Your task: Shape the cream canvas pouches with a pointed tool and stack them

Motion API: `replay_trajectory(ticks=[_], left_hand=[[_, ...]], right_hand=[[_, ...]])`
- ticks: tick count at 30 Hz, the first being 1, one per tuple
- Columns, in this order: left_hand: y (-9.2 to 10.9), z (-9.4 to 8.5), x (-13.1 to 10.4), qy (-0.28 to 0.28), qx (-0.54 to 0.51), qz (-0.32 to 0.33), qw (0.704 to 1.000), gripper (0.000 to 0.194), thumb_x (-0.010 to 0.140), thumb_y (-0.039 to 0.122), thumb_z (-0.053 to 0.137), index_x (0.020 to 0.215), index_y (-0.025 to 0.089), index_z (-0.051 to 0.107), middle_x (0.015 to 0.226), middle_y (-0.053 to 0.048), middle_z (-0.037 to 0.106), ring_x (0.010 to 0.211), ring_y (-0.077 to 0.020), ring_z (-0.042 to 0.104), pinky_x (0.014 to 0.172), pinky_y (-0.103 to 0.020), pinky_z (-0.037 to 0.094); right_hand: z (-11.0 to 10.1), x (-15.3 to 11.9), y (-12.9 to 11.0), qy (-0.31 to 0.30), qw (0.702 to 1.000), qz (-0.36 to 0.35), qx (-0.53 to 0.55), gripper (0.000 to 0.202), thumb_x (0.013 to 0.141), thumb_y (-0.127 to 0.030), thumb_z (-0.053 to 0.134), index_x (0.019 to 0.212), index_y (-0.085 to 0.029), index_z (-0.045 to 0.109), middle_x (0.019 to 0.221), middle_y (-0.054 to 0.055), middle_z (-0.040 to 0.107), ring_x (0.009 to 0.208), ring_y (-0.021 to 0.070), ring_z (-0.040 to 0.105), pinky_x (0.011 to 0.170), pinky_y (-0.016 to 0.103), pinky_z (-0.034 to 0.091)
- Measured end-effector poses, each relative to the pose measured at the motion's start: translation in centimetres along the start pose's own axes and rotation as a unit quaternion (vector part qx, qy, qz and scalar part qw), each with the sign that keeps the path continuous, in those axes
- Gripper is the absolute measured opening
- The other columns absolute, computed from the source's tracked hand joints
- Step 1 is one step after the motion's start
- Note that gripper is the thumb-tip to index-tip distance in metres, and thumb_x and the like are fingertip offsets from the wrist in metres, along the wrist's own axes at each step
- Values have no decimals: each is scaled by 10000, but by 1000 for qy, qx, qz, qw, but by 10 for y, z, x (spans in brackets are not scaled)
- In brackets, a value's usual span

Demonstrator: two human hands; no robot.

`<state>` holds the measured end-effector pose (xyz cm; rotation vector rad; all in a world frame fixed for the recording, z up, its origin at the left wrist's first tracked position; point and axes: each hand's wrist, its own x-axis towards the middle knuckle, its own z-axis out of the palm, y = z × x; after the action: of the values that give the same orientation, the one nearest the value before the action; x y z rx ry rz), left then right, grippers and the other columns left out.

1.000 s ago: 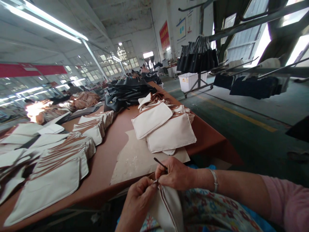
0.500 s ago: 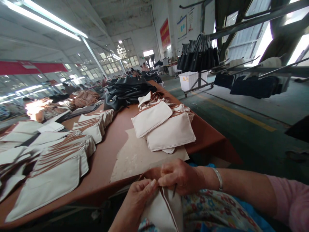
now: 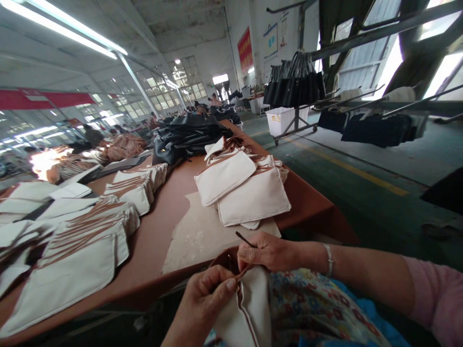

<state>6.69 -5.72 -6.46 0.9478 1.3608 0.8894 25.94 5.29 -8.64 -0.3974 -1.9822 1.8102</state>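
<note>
A cream fabric pouch point(image 3: 255, 294) with a brown edge and a slit-like opening lies on my lap at the bottom middle. My left hand point(image 3: 208, 296) is closed, its thumb and forefinger pinching the pouch's brown top edge. Right beside it, my right hand point(image 3: 265, 253) is closed around a thin dark tool point(image 3: 245, 239), one end of which sticks out up and to the left; its kind cannot be made out. The right fingertips also touch the pouch's edge. Part of the brown edge is hidden behind the fingers.
Cream pouches point(image 3: 253, 193) lie stacked on the brown table point(image 3: 173, 212) ahead, partly over a beige sheet point(image 3: 188, 241). More pouches point(image 3: 83, 270) fan out at the left. Black bags point(image 3: 191, 137) are heaped farther back. A rack with hanging black bags point(image 3: 294, 84) stands at the right.
My right hand has turned, so the thin dark tool that pointed down over the pouch now sticks out toward the upper left. My left hand keeps its pinch.
</note>
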Motion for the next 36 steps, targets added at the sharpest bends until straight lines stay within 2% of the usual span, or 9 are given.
replay_trajectory(ticks=[3, 8, 15, 20, 23, 25, 29, 32, 36], left_hand=[[5, 2, -1, 3, 26, 16, 1000, 388, 718, 481, 788, 666, 137, 616, 560, 17, 521, 488, -69, 358, 454, -185, 243], [5, 2, 0, 15, 62, 22, 998, 417, 731, 510, 769, 650, 145, 586, 558, 33, 468, 494, -69, 320, 444, -188, 220], [2, -17, 3, -97, -49, -9, 994, 332, 777, 437, 753, 853, 125, 665, 714, -30, 601, 602, -115, 482, 560, -215, 353], [15, -22, -5, -27, 45, 54, 997, 272, 806, 381, 723, 947, 157, 661, 800, -24, 619, 685, -135, 497, 610, -209, 378], [20, -16, -11, 21, 173, 129, 976, 187, 815, 349, 695, 809, 167, 653, 740, -9, 578, 688, -151, 484, 608, -215, 389], [21, -12, -13, 44, 225, 145, 963, 152, 806, 320, 688, 844, 173, 679, 786, -27, 614, 735, -179, 530, 645, -228, 412], [19, -9, -9, 26, 215, 61, 974, 258, 835, 385, 625, 934, 160, 702, 792, -37, 650, 716, -186, 535, 610, -234, 383], [15, -9, -1, -3, 181, -4, 984, 305, 826, 410, 597, 755, 127, 686, 618, -1, 551, 580, -134, 412, 532, -236, 275], [12, -3, 3, 13, 57, -35, 998, 216, 731, 296, 639, 607, 119, 637, 516, 18, 484, 508, -103, 334, 495, -239, 208]], right_hand=[[-3, 7, -8, -49, 998, 15, -23, 496, 882, -560, 535, 754, -87, 611, 647, -25, 465, 570, 63, 369, 512, 187, 305], [4, 9, -1, -48, 998, 4, -51, 359, 825, -428, 654, 694, -100, 594, 589, -52, 419, 538, 44, 337, 482, 164, 280], [4, -2, 15, -16, 995, 78, 56, 452, 785, -530, 679, 765, -82, 628, 569, -51, 440, 473, 32, 334, 414, 155, 247], [-1, -5, 12, -34, 992, 101, 67, 458, 803, -553, 649, 828, -96, 647, 530, -59, 439, 393, 36, 345, 369, 161, 243], [-1, -4, 13, -28, 994, 97, 47, 447, 807, -544, 648, 811, -97, 649, 555, -49, 451, 425, 35, 345, 392, 161, 245], [0, -4, 13, -27, 995, 98, 25, 439, 809, -535, 648, 802, -96, 645, 561, -47, 451, 448, 37, 336, 409, 163, 239], [1, -4, 12, -26, 996, 80, 1, 417, 823, -505, 636, 807, -89, 642, 605, -39, 465, 505, 44, 342, 448, 167, 242], [2, -3, 14, -20, 998, 49, -23, 414, 828, -491, 633, 800, -79, 655, 634, -32, 463, 547, 53, 350, 479, 175, 256], [3, -1, 15, -28, 997, 1, -70, 373, 848, -441, 616, 786, -76, 660, 647, -21, 482, 590, 70, 388, 527, 187, 297]])
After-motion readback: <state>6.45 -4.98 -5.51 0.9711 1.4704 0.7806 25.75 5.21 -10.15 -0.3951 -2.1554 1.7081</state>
